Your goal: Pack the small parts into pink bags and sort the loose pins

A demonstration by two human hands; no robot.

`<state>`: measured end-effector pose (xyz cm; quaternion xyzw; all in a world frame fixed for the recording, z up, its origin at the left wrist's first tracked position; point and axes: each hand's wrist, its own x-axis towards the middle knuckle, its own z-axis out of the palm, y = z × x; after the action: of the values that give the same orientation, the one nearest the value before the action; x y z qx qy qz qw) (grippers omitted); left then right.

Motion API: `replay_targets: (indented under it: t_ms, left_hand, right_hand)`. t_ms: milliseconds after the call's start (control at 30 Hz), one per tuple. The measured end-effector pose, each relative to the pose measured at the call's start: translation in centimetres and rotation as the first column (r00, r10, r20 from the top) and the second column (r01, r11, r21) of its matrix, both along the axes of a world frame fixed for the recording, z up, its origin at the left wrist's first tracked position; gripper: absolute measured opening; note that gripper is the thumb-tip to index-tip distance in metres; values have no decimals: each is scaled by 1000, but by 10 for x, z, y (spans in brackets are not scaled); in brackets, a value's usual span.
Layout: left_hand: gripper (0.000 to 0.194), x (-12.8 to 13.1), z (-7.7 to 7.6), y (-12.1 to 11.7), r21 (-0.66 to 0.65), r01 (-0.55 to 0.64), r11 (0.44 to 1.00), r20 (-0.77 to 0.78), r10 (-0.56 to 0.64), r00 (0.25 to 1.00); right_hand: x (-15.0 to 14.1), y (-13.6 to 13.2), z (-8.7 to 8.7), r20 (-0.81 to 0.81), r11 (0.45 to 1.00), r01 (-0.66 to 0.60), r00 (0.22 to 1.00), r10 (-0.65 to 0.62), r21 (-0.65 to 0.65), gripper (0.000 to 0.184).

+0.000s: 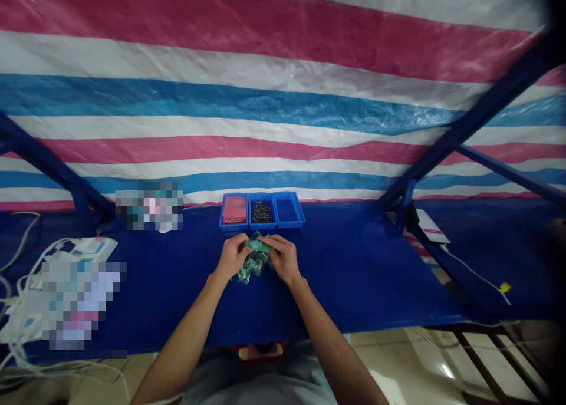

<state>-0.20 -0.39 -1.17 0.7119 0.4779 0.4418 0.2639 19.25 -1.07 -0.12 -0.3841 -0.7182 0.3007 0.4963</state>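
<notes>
Here, the left hand (pixel 230 257) and right hand (pixel 285 260) pinch a crumpled green bag (pixel 250 268) with closed fingers (pixel 270 241), its top running crosswise between them, just below the blue trays (pixel 262 227).

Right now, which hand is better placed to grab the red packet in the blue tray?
Probably the left hand: it sits below the blue tray holding the red packet; the right hand is farther. Both hold crumpled green plastic.

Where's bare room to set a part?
Bare table cover right of the right hand, to the frame strut; less left of the left hand, to the blurred item. Crowded: white cables far left, three blue bins ahead, green packet in hands.
</notes>
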Motion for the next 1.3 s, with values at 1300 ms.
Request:
replay_targets:
  t_ms: [1300]
  left_hand:
    - [29, 8, 7, -4, 66, 77, 995, -30, -75, 997]
  right_hand:
    - [-1, 1, -5, 173, 999, -29, 985, 20, 46, 19]
